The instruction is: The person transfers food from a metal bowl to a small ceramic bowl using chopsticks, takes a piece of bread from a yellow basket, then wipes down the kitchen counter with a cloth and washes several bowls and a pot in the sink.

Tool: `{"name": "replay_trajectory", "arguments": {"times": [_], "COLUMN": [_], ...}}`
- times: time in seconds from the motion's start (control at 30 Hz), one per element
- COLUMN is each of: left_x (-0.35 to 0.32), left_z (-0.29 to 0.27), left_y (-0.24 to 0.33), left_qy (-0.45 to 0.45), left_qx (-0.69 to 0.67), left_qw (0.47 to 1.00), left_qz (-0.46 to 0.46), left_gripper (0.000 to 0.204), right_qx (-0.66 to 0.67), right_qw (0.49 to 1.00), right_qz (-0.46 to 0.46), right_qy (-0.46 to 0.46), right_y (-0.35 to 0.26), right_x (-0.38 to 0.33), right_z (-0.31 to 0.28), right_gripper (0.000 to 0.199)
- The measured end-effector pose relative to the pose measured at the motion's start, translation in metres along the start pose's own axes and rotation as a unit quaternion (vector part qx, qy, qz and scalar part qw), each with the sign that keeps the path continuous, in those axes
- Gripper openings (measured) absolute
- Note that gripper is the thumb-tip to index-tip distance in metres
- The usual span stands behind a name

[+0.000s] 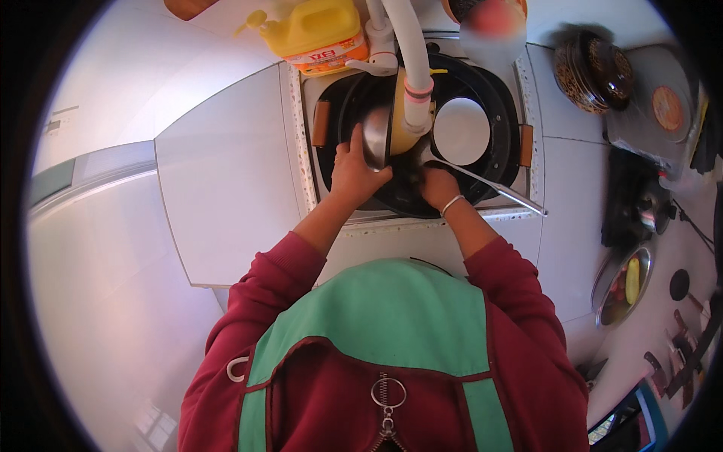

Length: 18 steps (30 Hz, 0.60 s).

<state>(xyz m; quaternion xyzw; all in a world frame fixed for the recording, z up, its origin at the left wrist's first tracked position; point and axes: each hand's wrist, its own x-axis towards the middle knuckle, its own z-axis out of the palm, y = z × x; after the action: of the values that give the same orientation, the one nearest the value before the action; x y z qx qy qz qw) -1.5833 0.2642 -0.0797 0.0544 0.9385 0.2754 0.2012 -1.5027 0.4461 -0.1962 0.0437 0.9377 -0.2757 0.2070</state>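
A wide black pan (pixel 493 169) with two wooden side handles sits in the sink. My left hand (pixel 357 175) grips a shiny metal bowl (pixel 376 137), tipped on its side at the pan's left. A tan surface (pixel 405 139) shows just beside the bowl's rim. Down inside the pan, my right hand (pixel 439 189) has its fingers curled, and what they hold is lost in the dark. A metal ladle (pixel 482 181) lies slantwise just above this hand, its handle reaching over the pan's right rim. Farther back in the pan rests a round white dish (pixel 462 132).
A white faucet (pixel 410 45) hangs over the pan. Behind it stands a yellow pump jug (pixel 322 34). To the right are a patterned lidded pot (pixel 591 71), a black stove (pixel 633 200), a metal basin (pixel 631 290) with produce, and several knives (pixel 681 343).
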Motion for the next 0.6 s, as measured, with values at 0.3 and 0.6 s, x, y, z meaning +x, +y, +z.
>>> {"name": "replay_trajectory", "arguments": {"times": [0.3,0.6], "left_x": [-0.027,-0.036], "left_z": [0.019,-0.113], "left_y": [-0.059,-0.021], "left_qy": [0.162,-0.128], "left_qx": [-0.227,-0.385], "left_qw": [0.960,0.902], "left_qz": [0.010,-0.150], "left_gripper": [0.071,0.065], "right_qx": [0.558,-0.032], "right_qw": [0.813,0.911], "right_qz": [-0.167,-0.386], "right_qy": [0.003,0.141], "right_y": [-0.123,-0.104], "right_x": [-0.046,-0.046], "right_z": [-0.070,-0.042], "right_gripper": [0.039,0.030]}}
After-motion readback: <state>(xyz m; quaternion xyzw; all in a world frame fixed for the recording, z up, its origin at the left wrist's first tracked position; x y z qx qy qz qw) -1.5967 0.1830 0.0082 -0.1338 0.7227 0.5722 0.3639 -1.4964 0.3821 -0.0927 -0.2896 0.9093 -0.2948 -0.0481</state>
